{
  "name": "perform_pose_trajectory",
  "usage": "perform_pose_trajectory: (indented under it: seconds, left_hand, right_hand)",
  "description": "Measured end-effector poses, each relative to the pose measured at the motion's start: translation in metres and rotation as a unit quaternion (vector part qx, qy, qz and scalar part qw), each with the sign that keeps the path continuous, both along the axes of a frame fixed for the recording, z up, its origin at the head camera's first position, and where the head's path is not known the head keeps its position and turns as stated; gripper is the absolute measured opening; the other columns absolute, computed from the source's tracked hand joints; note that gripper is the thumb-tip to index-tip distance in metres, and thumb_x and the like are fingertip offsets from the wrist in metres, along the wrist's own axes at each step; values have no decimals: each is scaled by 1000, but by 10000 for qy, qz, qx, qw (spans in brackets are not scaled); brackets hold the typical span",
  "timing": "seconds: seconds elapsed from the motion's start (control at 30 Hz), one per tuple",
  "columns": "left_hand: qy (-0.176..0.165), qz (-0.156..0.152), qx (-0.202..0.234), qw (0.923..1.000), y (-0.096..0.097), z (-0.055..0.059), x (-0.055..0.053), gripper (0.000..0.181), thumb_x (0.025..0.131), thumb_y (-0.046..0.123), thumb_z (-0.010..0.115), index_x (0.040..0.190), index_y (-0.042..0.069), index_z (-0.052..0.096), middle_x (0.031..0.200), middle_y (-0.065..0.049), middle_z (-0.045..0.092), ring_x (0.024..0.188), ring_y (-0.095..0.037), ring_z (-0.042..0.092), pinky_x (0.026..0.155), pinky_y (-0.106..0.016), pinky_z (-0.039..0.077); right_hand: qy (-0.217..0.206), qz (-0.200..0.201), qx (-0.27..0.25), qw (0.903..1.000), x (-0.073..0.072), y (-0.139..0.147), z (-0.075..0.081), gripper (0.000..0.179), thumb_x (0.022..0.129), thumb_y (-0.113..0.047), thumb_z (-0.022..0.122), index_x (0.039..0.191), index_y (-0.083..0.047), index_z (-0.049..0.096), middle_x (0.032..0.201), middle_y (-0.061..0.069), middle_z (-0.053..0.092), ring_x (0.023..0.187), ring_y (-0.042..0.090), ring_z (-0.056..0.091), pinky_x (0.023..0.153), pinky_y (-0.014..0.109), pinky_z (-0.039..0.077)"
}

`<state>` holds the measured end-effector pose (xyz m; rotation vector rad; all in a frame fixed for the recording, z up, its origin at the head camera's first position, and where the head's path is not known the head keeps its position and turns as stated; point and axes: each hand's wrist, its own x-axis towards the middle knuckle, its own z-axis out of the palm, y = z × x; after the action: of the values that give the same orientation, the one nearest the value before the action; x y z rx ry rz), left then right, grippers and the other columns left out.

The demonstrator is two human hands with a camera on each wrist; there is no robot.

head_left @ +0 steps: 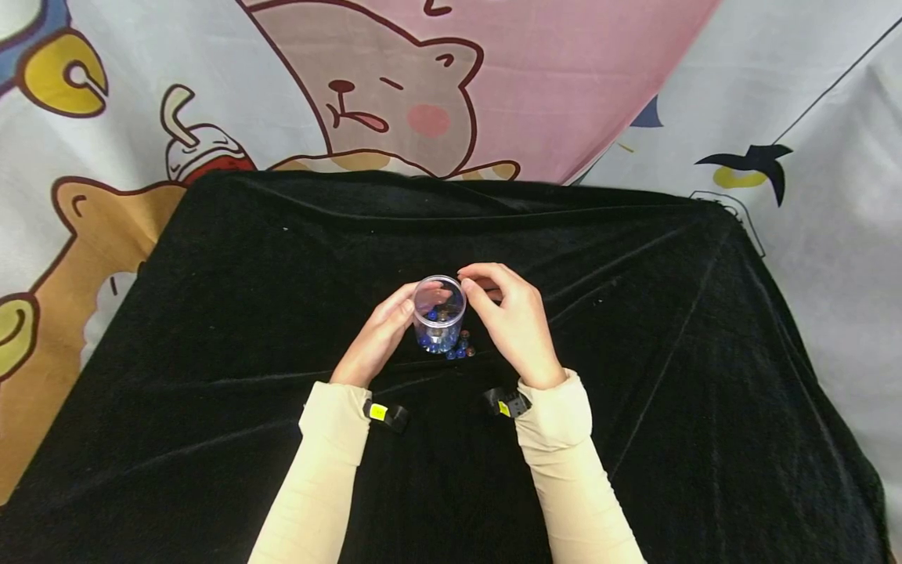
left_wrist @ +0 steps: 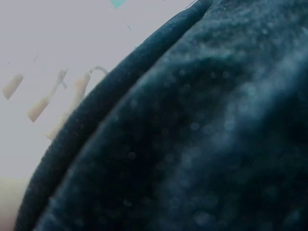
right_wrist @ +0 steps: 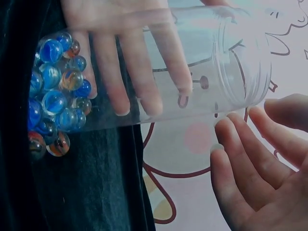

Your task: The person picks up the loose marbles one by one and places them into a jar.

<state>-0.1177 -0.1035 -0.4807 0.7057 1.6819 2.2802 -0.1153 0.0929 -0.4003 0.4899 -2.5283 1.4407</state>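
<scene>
A clear plastic jar (head_left: 438,317) stands upright on the black cloth, its lower part holding several blue and amber glass marbles (right_wrist: 53,77). My left hand (head_left: 384,333) grips the jar from the left, its fingers wrapped behind the wall, as the right wrist view shows. Beside the jar's mouth is my right hand (head_left: 513,317), fingers loosely bent and thumb near the forefinger at the rim. I see nothing between those fingertips. Several loose marbles (head_left: 461,352) lie on the cloth against the jar's right side. The left wrist view shows neither hand nor jar.
Black velvety cloth (head_left: 282,446) with creases covers the table. Behind it hangs a light backdrop (head_left: 564,78) printed with cartoon animals. Each wrist wears a black strap with a small camera.
</scene>
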Motion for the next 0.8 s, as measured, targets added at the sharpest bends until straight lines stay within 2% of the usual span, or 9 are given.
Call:
perform_pose_trajectory:
  seconds: [0.53,0.8]
  left_hand:
    - [47,22,-15,10000,0,-1,0,46,96,34,33,131,4,38,131,-20,41,125,-29,33,104,-48,15]
    - [40,-15,14,10000,-1,0,0,44,97,32,31,131,5,39,131,-19,42,125,-28,34,104,-47,16]
  right_hand:
    - [-249,44,172,9995,-2,6,0,22,88,-33,55,102,-19,63,94,-11,61,80,6,58,75,24,47]
    - [-312,49,410,9987,-4,11,-3,20,89,-31,54,102,-18,63,91,-9,61,77,3,57,72,24,48]
